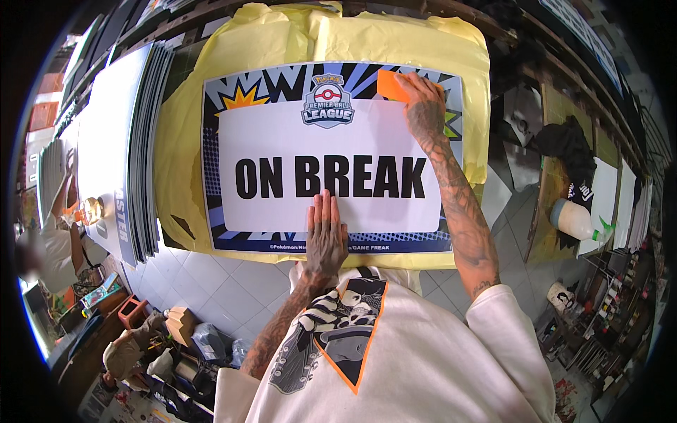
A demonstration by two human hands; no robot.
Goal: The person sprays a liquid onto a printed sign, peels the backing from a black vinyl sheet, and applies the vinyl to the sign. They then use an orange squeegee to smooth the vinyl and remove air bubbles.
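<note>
A printed sign [282, 211] with a white panel, bold black lettering and a blue patterned border lies on yellow paper [395, 39] over the table. My left hand [326, 233] rests flat on the sign's lower middle, fingers together and stretched out, holding nothing. Up at the sign's top right corner, my right hand [424, 106] grips a flat orange squeegee [391, 86] and presses it against the printed surface. The fingertips of that hand are partly hidden behind its back.
To the left stands a stack of white boards [106, 141] on edge. At the right, a white bottle with a green cap [575, 220] lies near a black cloth [568, 141]. Two other people work at the left, one beside a bright lamp [92, 210]. Grey tiles [233, 289] cover the floor.
</note>
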